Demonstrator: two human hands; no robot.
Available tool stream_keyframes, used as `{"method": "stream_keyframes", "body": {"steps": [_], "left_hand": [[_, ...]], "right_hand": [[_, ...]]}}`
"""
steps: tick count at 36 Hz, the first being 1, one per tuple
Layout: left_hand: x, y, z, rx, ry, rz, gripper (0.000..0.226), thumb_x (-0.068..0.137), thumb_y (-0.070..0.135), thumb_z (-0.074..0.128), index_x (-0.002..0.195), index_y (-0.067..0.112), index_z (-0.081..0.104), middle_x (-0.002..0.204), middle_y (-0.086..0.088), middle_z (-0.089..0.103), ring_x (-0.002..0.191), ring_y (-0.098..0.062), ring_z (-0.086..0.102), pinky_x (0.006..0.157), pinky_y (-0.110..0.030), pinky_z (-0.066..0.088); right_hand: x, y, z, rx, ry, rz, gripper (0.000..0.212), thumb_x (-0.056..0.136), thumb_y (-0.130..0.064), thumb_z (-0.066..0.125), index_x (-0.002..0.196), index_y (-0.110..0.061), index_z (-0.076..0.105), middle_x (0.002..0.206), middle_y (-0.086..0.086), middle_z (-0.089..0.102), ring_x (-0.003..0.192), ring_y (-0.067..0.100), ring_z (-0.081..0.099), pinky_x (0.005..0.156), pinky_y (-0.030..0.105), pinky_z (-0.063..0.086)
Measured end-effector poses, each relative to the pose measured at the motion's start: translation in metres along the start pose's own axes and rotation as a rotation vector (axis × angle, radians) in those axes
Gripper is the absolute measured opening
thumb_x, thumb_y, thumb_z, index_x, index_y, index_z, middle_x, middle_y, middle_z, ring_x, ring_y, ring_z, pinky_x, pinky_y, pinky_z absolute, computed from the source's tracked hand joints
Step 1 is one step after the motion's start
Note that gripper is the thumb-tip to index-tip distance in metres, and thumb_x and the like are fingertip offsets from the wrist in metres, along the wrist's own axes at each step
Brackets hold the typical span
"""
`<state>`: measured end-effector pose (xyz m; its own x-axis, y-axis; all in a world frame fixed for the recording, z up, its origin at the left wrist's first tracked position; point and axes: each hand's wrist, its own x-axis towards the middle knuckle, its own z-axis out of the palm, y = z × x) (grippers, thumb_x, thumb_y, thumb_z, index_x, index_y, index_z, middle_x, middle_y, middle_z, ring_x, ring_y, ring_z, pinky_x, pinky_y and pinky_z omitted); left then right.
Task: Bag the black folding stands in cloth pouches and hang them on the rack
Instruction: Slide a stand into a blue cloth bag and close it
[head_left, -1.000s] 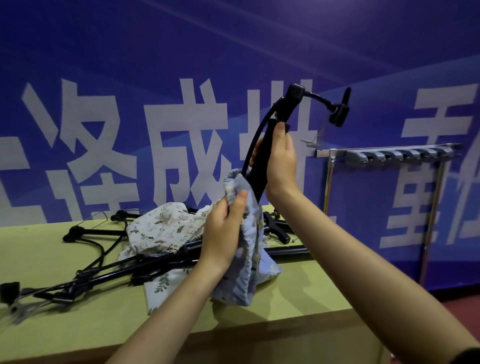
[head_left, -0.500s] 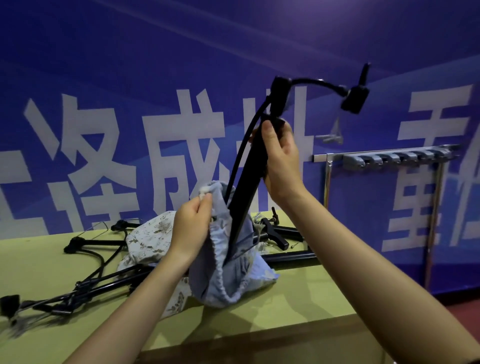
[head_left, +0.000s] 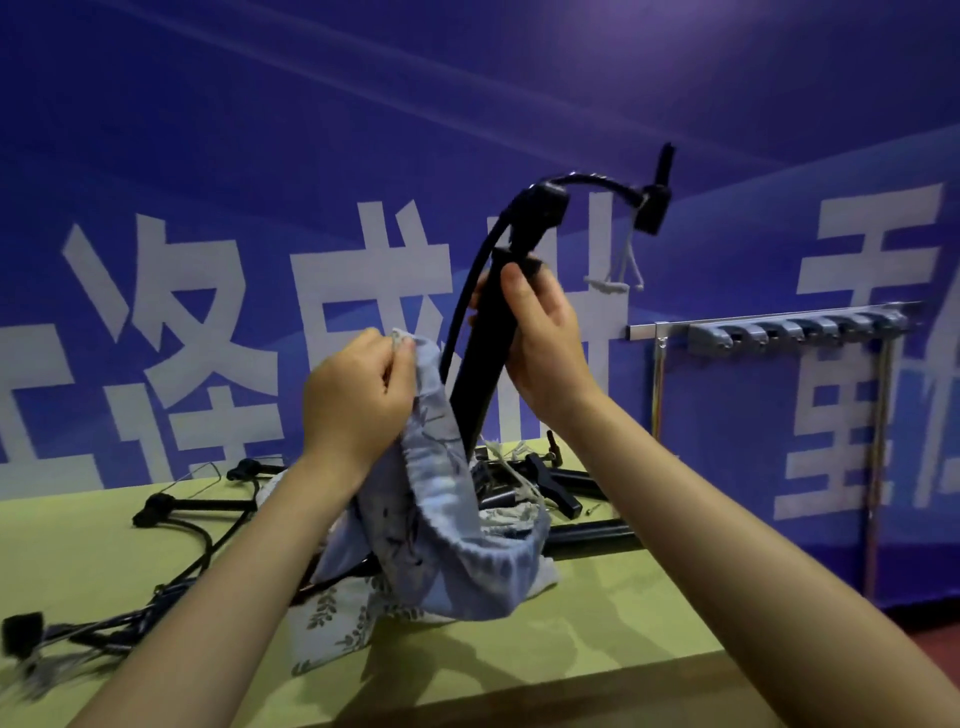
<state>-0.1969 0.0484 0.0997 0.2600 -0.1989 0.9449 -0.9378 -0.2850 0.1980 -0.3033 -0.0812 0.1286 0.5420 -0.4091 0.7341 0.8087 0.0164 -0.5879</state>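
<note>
**Stand sliding down into the pouch mouth**

Since a second ago the left hand (head_left: 358, 395) has pulled the blue pouch (head_left: 441, 525) wider, its rim now gaping toward the viewer, and the right hand (head_left: 540, 343) has tipped the black stand (head_left: 483, 364) so its curved neck and clamp swing out toward 2 o'clock.

The left fingers pinch the pouch rim at its top edge, closed on cloth. The right hand wraps the stand's upper shaft, fingers closed around it just below the neck joint. The stand's long axis runs from 1 o'clock at the top to 7 o'clock at the foot, and its lower end is hidden inside the pouch mouth, just right of the left hand's pinch.

The next move likely turns on that line: the shaft must go down along its own axis while the left hand draws the rim up. Other stands (head_left: 171, 525) and a floral pouch (head_left: 332, 618) lie on the green table (head_left: 597, 623). The rack (head_left: 795, 332) stands at 3 o'clock, nearer the right hand.
</note>
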Motion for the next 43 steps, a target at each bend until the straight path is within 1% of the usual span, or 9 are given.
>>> {"method": "stream_keyframes", "body": {"steps": [4, 8, 16, 20, 23, 26, 31, 36, 43], "left_hand": [[-0.001, -0.003, 0.002, -0.093, -0.165, -0.178, 0.043, 0.104, 0.033, 0.036, 0.063, 0.022, 0.045, 0.063, 0.004, 0.049, 0.058, -0.011, 0.045, 0.052, -0.032, 0.031], [-0.005, -0.001, 0.002, -0.451, -0.352, -0.499, 0.033, 0.105, 0.03, 0.032, 0.102, 0.033, 0.065, 0.103, 0.013, 0.064, 0.094, -0.002, 0.057, 0.076, -0.014, 0.04], [0.006, 0.029, 0.003, -1.039, -0.29, -0.778, 0.031, 0.103, 0.033, 0.04, 0.106, 0.019, 0.068, 0.114, -0.009, 0.069, 0.111, -0.02, 0.064, 0.1, -0.036, 0.049], [0.018, 0.03, -0.008, -1.303, -0.262, -0.743, 0.038, 0.106, 0.033, 0.028, 0.125, 0.019, 0.057, 0.13, -0.007, 0.062, 0.121, -0.02, 0.059, 0.102, -0.036, 0.047], [0.021, 0.021, -0.012, -1.253, -0.202, -0.739, 0.038, 0.106, 0.033, 0.029, 0.125, 0.018, 0.058, 0.13, -0.007, 0.062, 0.121, -0.02, 0.059, 0.101, -0.037, 0.048], [0.018, 0.016, -0.011, -1.191, -0.187, -0.747, 0.039, 0.106, 0.034, 0.03, 0.126, 0.017, 0.059, 0.128, -0.009, 0.063, 0.118, -0.022, 0.061, 0.099, -0.037, 0.05], [0.011, 0.011, -0.007, -0.956, -0.148, -0.73, 0.034, 0.104, 0.036, 0.037, 0.113, 0.026, 0.068, 0.12, -0.007, 0.067, 0.107, -0.016, 0.066, 0.086, -0.03, 0.054], [0.007, 0.001, -0.01, -0.725, -0.152, -0.724, 0.033, 0.103, 0.033, 0.041, 0.086, 0.031, 0.069, 0.087, 0.01, 0.072, 0.082, -0.004, 0.068, 0.069, -0.022, 0.051], [0.015, 0.004, -0.015, -0.698, -0.246, -0.788, 0.028, 0.101, 0.028, 0.045, 0.089, 0.019, 0.068, 0.083, -0.002, 0.072, 0.073, -0.017, 0.065, 0.067, -0.029, 0.05]], "right_hand": [[0.008, -0.012, 0.007, 0.12, 0.138, -0.068, 0.008, 0.101, -0.018, 0.047, 0.106, -0.013, 0.05, 0.083, 0.001, 0.063, 0.078, 0.016, 0.06, 0.071, 0.03, 0.053], [0.008, -0.01, 0.008, 0.056, 0.272, -0.178, 0.008, 0.1, -0.025, 0.049, 0.103, -0.018, 0.052, 0.08, -0.004, 0.063, 0.077, 0.014, 0.059, 0.076, 0.032, 0.049], [-0.017, 0.04, 0.014, -0.172, 0.191, -0.107, 0.025, 0.098, -0.024, 0.051, 0.12, -0.013, 0.05, 0.106, 0.006, 0.062, 0.104, 0.024, 0.061, 0.093, 0.037, 0.052], [-0.025, 0.05, 0.006, -0.277, 0.072, 0.001, 0.011, 0.099, -0.019, 0.052, 0.11, -0.017, 0.054, 0.103, 0.001, 0.064, 0.096, 0.007, 0.062, 0.082, 0.023, 0.05], [-0.028, 0.052, -0.001, -0.422, -0.004, 0.067, 0.016, 0.1, -0.023, 0.052, 0.114, -0.017, 0.056, 0.105, -0.003, 0.06, 0.095, 0.001, 0.062, 0.079, 0.018, 0.048], [-0.026, 0.054, -0.006, -0.566, -0.059, 0.116, 0.027, 0.096, -0.04, 0.053, 0.119, -0.026, 0.055, 0.122, -0.003, 0.056, 0.115, 0.012, 0.057, 0.096, 0.029, 0.046], [-0.03, 0.047, -0.013, -0.598, -0.222, 0.222, 0.027, 0.099, -0.035, 0.05, 0.124, -0.026, 0.053, 0.111, -0.01, 0.066, 0.102, 0.003, 0.064, 0.089, 0.023, 0.051], [-0.029, 0.052, -0.014, -0.658, -0.192, 0.192, 0.033, 0.096, -0.034, 0.057, 0.126, -0.021, 0.053, 0.113, -0.001, 0.065, 0.101, 0.01, 0.064, 0.081, 0.021, 0.051], [-0.024, 0.063, -0.005, -0.711, -0.192, 0.145, 0.04, 0.093, -0.038, 0.061, 0.129, -0.023, 0.053, 0.11, -0.01, 0.065, 0.098, 0.001, 0.062, 0.082, 0.017, 0.049]]}}
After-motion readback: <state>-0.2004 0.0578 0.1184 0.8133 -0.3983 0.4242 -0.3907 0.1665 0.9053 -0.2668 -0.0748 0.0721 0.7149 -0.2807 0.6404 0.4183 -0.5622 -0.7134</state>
